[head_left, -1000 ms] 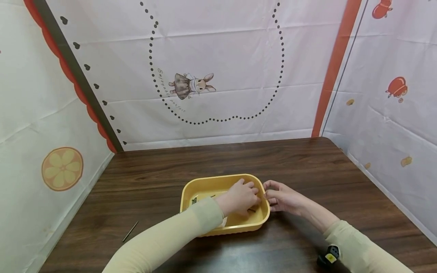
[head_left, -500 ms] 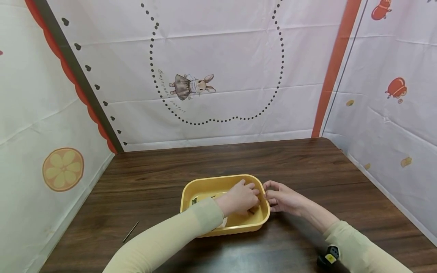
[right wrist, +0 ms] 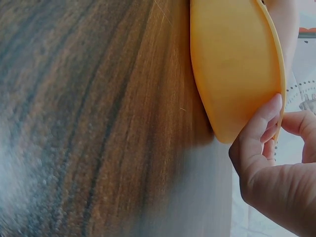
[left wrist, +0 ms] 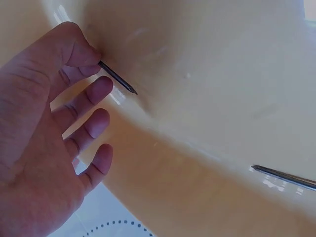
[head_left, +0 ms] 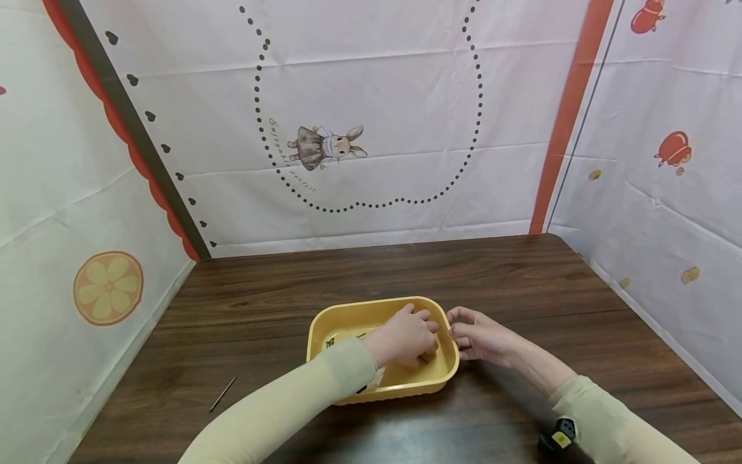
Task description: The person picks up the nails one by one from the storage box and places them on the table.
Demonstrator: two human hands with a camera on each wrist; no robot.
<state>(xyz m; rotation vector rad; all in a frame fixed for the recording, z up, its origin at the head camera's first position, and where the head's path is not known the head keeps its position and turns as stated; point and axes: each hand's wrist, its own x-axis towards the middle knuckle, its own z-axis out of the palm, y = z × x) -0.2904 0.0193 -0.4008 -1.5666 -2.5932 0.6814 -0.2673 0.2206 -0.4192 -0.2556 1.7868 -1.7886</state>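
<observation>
Inside the yellow plastic bin [head_left: 348, 308], my left hand [head_left: 406, 338] reaches down at the right end. In the left wrist view, the left hand [left wrist: 54, 118] pinches a dark pointed nail [left wrist: 117, 78] between thumb and index finger, its tip sticking out; the other fingers are spread. Another nail [left wrist: 286, 177] lies on the bin's floor, apart from the hand. My right hand [head_left: 484, 336] is at the bin's right end. The right wrist view has the right hand [right wrist: 276, 163] gripping the bin rim, thumb on one side and fingers on the other.
A single thin nail [head_left: 223, 394] lies on the brown wooden table [head_left: 261, 283] left of the bin. Small dark green pieces [head_left: 330, 342] sit in the bin's left part. My left forearm hides part of the bin. Printed cloth [head_left: 406, 129] encloses the table.
The dark nail seen under my left fingers earlier no longer shows in the head view; the left hand has shifted slightly. The right hand stays on the rim.
</observation>
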